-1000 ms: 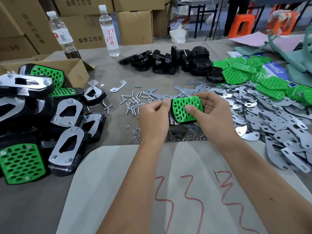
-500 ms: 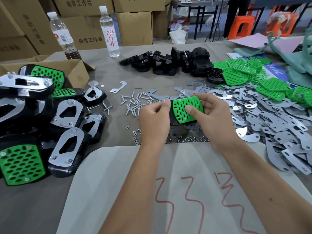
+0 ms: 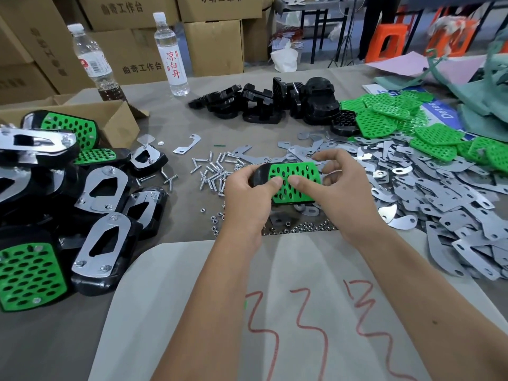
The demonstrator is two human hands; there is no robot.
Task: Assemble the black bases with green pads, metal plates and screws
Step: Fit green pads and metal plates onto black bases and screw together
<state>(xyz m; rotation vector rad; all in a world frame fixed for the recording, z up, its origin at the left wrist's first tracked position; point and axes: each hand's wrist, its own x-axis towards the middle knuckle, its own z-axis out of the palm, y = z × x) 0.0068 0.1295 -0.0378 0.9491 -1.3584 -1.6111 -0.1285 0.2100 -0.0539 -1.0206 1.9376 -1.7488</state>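
Worktop (image 3: 176, 127) clutter is lying all round: finished units along the left edge, metal plates (image 3: 428, 199) toward the right, screws (image 3: 211, 171) mid-surface just left of the hands. Between both hands, held above the middle, a black base (image 3: 259, 173) with a green pad (image 3: 295, 182) is running its long axis left to right. The left hand (image 3: 247, 199) is gripping the base's left end, thumb on the pad, while the right hand (image 3: 341, 188) is curling round the right end, thumb pressing the pad down.

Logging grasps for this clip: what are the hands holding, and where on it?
Both grip one black base with a green pad on it: left hand at its left end, right hand at its right edge, both thumbs on the pad.
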